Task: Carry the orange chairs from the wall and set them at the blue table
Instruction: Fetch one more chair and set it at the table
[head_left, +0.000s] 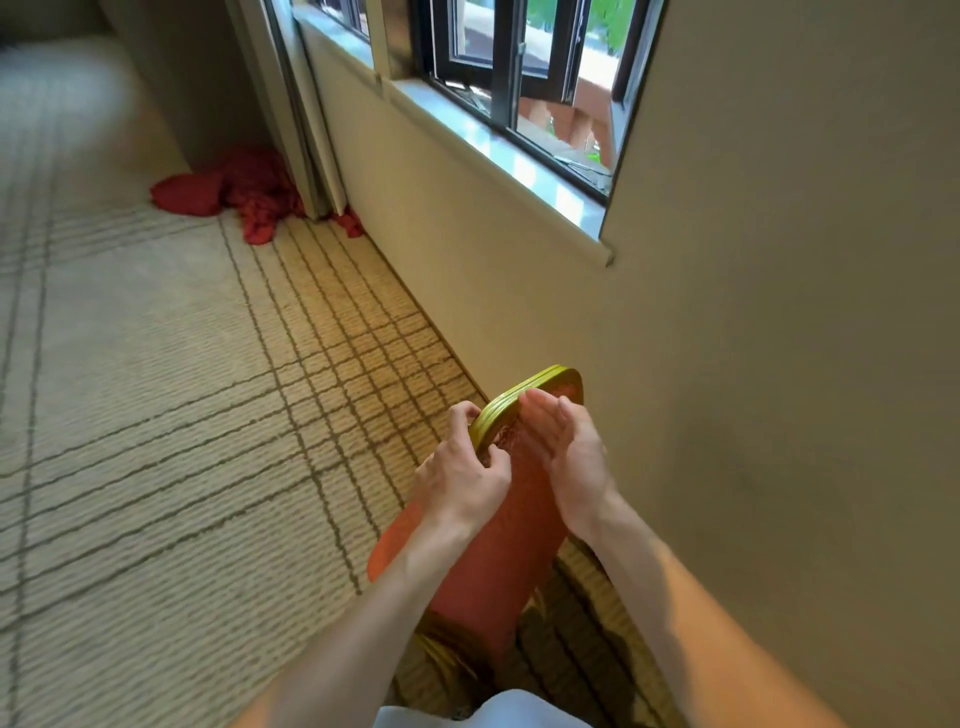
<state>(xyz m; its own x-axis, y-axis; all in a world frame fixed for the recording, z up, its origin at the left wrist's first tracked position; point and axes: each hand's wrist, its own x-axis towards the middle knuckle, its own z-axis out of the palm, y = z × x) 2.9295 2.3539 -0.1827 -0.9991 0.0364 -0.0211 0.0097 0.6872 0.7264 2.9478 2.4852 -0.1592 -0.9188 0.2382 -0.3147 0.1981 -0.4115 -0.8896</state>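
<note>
- A beige wall (779, 364) runs along the right, with the chair standing just beside its base.
- A dark-framed window (519, 78) is set in the wall above a pale sill (519, 150), ahead of the chair and higher up.
- A heap of red cloth (244, 192) lies on the floor in the far corner by a pale upright panel (306, 130). It is well apart from the chair.
- A cream carpet (156, 389) with dark grid lines covers the floor to the left and ahead.
- A bit of white garment (493, 712) shows at the bottom edge, between the forearms.
- The chair (483, 561) has an orange padded back and seat, and the fabric is faintly textured.
- A ridged gold rim (524, 395) curves over the top of the back, and gold legs show low down in shadow.
- The back tilts up and away towards the wall, and the seat's rounded edge sticks out to the left.
- The left hand (462, 467) grips the rim, with fingers curled over its far side and the thumb on the near side.
- The right hand (566, 447) lies flat against the orange back. Its fingers are straight and close together, and the tips are just under the rim.
</note>
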